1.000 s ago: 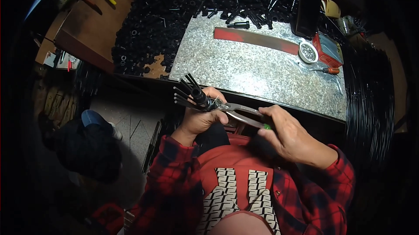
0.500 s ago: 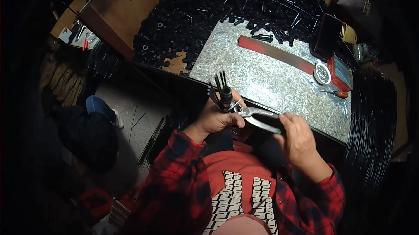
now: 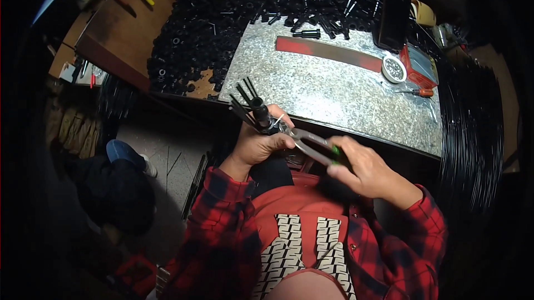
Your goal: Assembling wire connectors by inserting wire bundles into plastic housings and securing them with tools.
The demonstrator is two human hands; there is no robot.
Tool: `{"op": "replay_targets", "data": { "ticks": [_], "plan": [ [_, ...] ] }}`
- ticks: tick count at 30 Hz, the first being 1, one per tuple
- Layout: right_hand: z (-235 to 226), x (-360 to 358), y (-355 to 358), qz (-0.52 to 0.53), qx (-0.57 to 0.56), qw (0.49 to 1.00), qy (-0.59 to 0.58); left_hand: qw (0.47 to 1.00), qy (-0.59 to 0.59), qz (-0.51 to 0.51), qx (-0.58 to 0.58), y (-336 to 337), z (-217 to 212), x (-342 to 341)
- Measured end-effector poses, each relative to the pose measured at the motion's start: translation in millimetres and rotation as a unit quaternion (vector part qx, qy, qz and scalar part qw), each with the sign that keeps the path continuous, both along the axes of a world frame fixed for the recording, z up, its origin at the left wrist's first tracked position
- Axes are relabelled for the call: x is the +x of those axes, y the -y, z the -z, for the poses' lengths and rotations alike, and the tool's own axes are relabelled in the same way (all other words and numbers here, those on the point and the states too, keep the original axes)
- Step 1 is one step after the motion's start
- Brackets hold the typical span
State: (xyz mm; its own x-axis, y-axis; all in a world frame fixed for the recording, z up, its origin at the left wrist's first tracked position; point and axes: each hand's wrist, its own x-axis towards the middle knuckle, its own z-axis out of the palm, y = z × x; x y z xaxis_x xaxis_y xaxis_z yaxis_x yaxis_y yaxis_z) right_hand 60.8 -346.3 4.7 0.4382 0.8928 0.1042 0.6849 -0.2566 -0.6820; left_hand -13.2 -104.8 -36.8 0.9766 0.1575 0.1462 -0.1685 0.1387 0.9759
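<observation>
My left hand (image 3: 251, 148) is closed around a black tubular part (image 3: 259, 111), held just off the table's near edge. Several thin black rods (image 3: 240, 104) fan out from it toward the upper left. In my right hand (image 3: 367, 169) are pliers (image 3: 311, 143) with grey metal arms and green on the grips. Their jaws meet the tubular part beside my left thumb, where a thin bright wire sticks up. What exactly the jaws bite on is too small to tell.
A big heap of small black parts (image 3: 194, 38) covers the far side of the table (image 3: 328, 94). On its speckled top lie a red-brown strip (image 3: 328, 54), a white bowl (image 3: 394, 69) of small metal pieces and an orange-handled screwdriver (image 3: 423, 93). Bundled black rods (image 3: 473, 133) hang at the right.
The whole view has shifted, so the table sits further left and higher. My right fingers have shifted on the pliers' grips; the left hand keeps its hold.
</observation>
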Motion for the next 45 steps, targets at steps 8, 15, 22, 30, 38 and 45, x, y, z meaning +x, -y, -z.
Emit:
{"op": "replay_targets", "data": {
  "ticks": [8, 15, 22, 30, 38, 45],
  "plan": [
    [-5, 24, 12, -0.117, -0.165, 0.796, -0.570, 0.997, 0.015, 0.069, -0.026, 6, -14, 1],
    [-25, 29, 4, -0.069, -0.150, 0.968, -0.187, 0.998, 0.025, 0.055, -0.035, 8, 4, 5],
    [-15, 13, -3, 0.010, -0.164, 0.977, -0.136, 0.997, 0.021, 0.014, -0.067, 13, 3, 3],
    [-11, 14, 15, 0.063, -0.087, 0.979, 0.174, 0.998, 0.013, 0.062, -0.025, 1, 1, 4],
    [-37, 12, 21, 0.058, -0.106, 0.917, 0.381, 0.993, -0.012, 0.096, -0.066, 8, 7, 10],
    [-44, 13, 20, 0.042, -0.123, 0.891, 0.435, 0.992, -0.033, 0.118, -0.032, 16, 2, 10]
  ]
}}
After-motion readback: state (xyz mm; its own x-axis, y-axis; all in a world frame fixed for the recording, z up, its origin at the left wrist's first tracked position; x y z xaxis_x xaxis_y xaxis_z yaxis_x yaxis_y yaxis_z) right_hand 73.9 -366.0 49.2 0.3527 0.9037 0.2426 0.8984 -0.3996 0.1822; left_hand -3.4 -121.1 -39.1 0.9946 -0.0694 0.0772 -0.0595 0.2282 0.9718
